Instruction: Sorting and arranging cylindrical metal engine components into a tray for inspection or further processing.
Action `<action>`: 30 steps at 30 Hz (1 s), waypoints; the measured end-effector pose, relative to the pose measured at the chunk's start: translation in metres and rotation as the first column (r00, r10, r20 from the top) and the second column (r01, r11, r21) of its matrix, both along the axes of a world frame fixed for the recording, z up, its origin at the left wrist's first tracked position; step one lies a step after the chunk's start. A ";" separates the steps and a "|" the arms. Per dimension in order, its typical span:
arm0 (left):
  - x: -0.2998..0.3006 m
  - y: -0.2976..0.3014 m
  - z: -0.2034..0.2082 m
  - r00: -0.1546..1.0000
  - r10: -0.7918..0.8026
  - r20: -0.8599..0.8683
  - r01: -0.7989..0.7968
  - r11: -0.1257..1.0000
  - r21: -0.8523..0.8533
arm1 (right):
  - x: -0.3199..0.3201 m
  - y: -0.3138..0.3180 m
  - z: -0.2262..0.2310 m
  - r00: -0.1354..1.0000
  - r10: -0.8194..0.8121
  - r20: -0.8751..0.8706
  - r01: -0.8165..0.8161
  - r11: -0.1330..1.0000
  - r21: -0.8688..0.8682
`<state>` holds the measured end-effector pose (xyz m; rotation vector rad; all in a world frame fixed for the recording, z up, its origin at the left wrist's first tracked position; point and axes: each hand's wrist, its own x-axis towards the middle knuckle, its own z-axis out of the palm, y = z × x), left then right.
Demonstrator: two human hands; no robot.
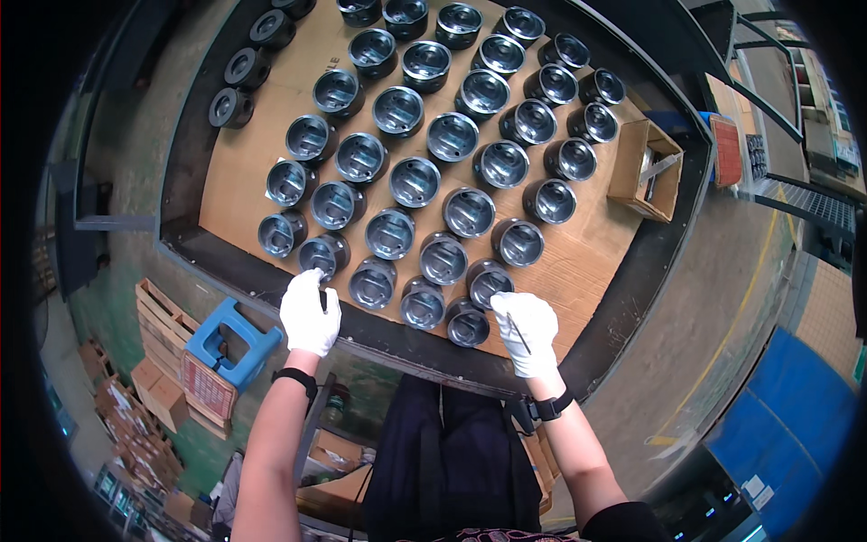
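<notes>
Rows of dark, shiny metal pistons [414, 182] stand crown down, hollow side up, on a cardboard-lined table [578, 248]. My left hand [310, 313], in a white glove, reaches over the near edge. Its fingertips touch the near rim of a front-row piston [318, 256], while the thumb stands apart from the fingers. My right hand [528, 332], also gloved in white, is closed round a thin metal rod [518, 331] lying across it. Its fingertips are beside another near piston [489, 281]; whether they touch it I cannot tell.
A small open cardboard box [645, 172] with items inside stands at the table's right. More pistons [231, 107] line the far-left side. A raised dark rim [397, 348] borders the table. A blue stool [237, 341] and a wooden pallet [167, 318] are on the floor to the left.
</notes>
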<state>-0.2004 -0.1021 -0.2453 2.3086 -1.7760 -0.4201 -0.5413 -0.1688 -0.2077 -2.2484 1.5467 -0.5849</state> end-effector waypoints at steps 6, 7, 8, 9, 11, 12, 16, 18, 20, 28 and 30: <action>0.002 0.002 0.000 1.000 -0.007 0.029 0.007 1.000 0.020 | -0.032 -0.023 0.028 0.914 -0.287 0.285 0.277 0.958 0.078; 0.002 0.002 0.001 0.999 -0.010 0.043 0.009 1.000 0.026 | -0.036 -0.030 0.032 0.867 -0.381 0.320 0.362 0.925 0.118; 0.001 0.001 0.002 0.999 -0.010 0.054 0.007 0.999 0.041 | -0.042 -0.036 0.029 0.867 -0.385 0.317 0.369 0.923 0.110; 0.000 0.001 0.001 0.999 -0.016 0.048 0.014 0.999 0.036 | -0.049 -0.039 0.022 0.859 -0.412 0.304 0.397 0.911 0.115; -0.001 0.001 0.000 0.999 -0.018 0.038 0.016 0.999 0.043 | -0.058 -0.040 0.008 0.849 -0.442 0.291 0.427 0.897 0.116; -0.002 0.001 0.000 1.000 -0.016 0.026 0.015 0.999 0.041 | -0.060 -0.039 0.002 0.829 -0.462 0.316 0.430 0.887 0.168; -0.002 -0.001 -0.002 0.998 -0.034 0.046 0.032 0.999 0.034 | -0.060 -0.038 -0.011 0.892 -0.372 0.257 0.341 0.927 0.158; -0.001 -0.001 -0.001 0.999 -0.017 0.035 0.015 0.999 0.052 | -0.057 -0.039 -0.013 0.969 -0.220 0.109 0.215 0.975 0.058; -0.002 -0.001 -0.001 0.999 -0.010 0.033 0.008 0.998 0.058 | -0.055 -0.044 -0.007 0.964 -0.224 0.140 0.219 0.974 0.052; -0.002 -0.004 0.001 0.999 0.005 0.047 -0.010 0.996 0.090 | -0.035 -0.080 -0.003 0.934 -0.222 0.279 0.240 0.970 -0.034; -0.002 -0.002 -0.001 0.999 0.002 0.032 -0.004 0.998 0.063 | -0.033 -0.083 -0.019 0.923 -0.226 0.311 0.251 0.967 -0.043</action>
